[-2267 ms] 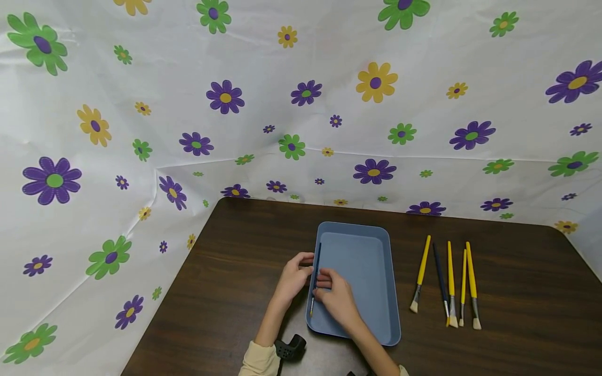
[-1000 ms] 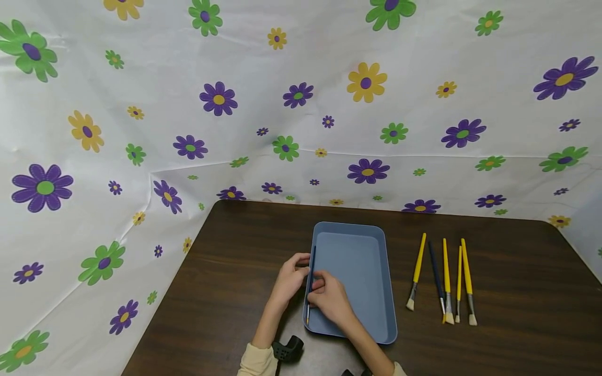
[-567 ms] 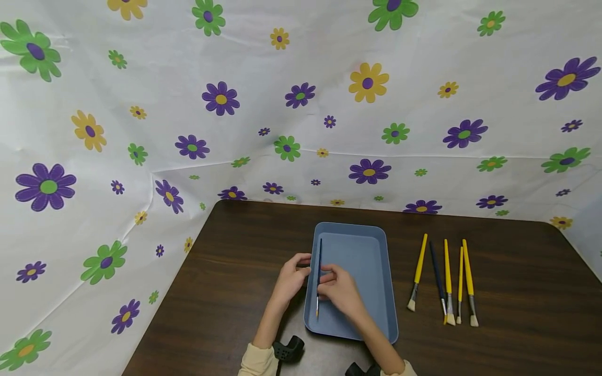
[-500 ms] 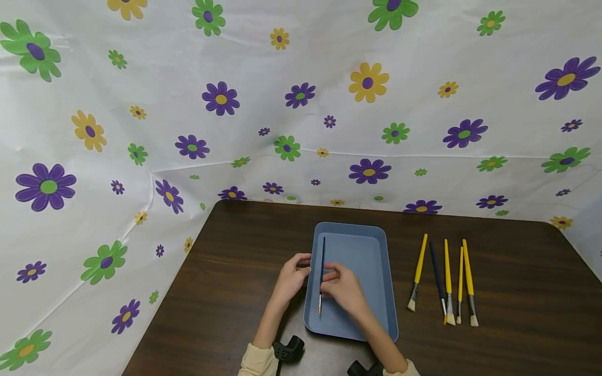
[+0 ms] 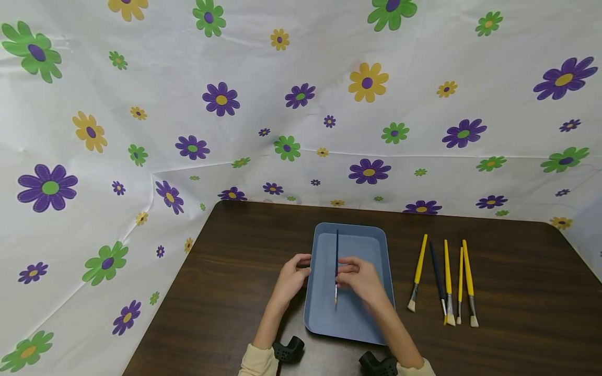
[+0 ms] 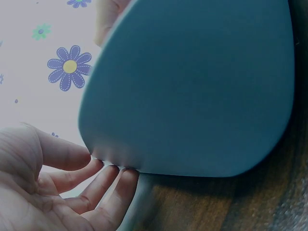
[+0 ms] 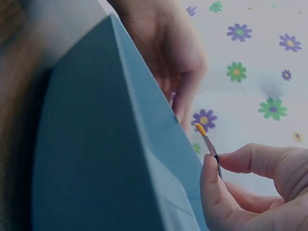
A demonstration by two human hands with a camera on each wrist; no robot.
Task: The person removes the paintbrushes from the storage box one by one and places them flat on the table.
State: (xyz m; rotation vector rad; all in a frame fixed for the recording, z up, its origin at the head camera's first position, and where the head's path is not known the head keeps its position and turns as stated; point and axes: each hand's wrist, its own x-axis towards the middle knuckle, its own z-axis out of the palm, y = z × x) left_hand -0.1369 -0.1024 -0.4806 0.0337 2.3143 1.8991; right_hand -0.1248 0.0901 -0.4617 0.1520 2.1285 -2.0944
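A thin dark-blue paintbrush (image 5: 336, 245) with a silver ferrule and golden bristles is pinched between the thumb and fingers of my right hand (image 5: 362, 277), over the middle of the tray. In the right wrist view the bristle tip (image 7: 200, 128) shows past the thumb and fingertips. The shallow blue-grey rectangular tray (image 5: 320, 318) lies on the table. Against its left side rests my left hand (image 5: 290, 279), with fingertips at the outer wall; the left wrist view shows these fingers (image 6: 122, 192) in a row along the tray's edge.
Right of the tray on the dark wooden table (image 5: 226, 282) lie several yellow-handled paintbrushes (image 5: 420, 266) and another dark-blue paintbrush (image 5: 436, 271), bristles toward me. A white flower-print sheet (image 5: 258, 62) hangs behind the table and to its left.
My right hand has moved to the right with the paintbrush, from the tray's left inner edge to its middle. The left hand has stayed at the tray's left side.
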